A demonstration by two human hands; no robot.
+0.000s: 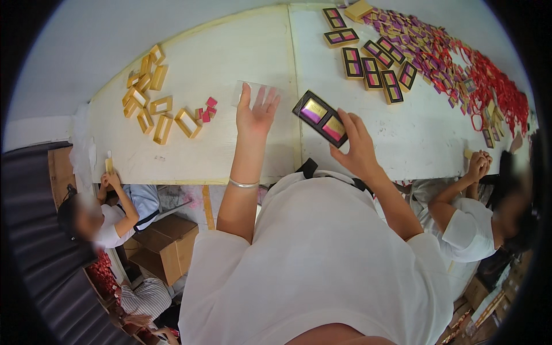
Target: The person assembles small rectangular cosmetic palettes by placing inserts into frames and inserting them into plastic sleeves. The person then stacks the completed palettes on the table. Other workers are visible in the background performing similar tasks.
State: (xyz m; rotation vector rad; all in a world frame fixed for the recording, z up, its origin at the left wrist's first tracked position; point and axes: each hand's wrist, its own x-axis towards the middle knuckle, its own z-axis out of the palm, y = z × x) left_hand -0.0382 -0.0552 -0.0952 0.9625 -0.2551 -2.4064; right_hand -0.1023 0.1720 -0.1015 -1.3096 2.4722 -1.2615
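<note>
My left hand (256,115) is raised palm up over the white table, its fingers stretched out. A clear plastic sheet (237,95) lies across these fingers, with the thumb over it; its outline is faint. In my right hand (359,149) is a black-framed box (323,118), tilted and gripped by its right end. Two windows in its face show small packs, one gold and purple, the other gold and pink. Several similar boxes (371,73) rest on the table beyond my right hand.
Several empty gold frames (163,129) and small pink pieces (206,111) are at the left. Purple-and-gold packs (402,34) and red ribbons (500,86) are heaped at the far right. People sit at both sides; a cardboard box (172,247) stands below left.
</note>
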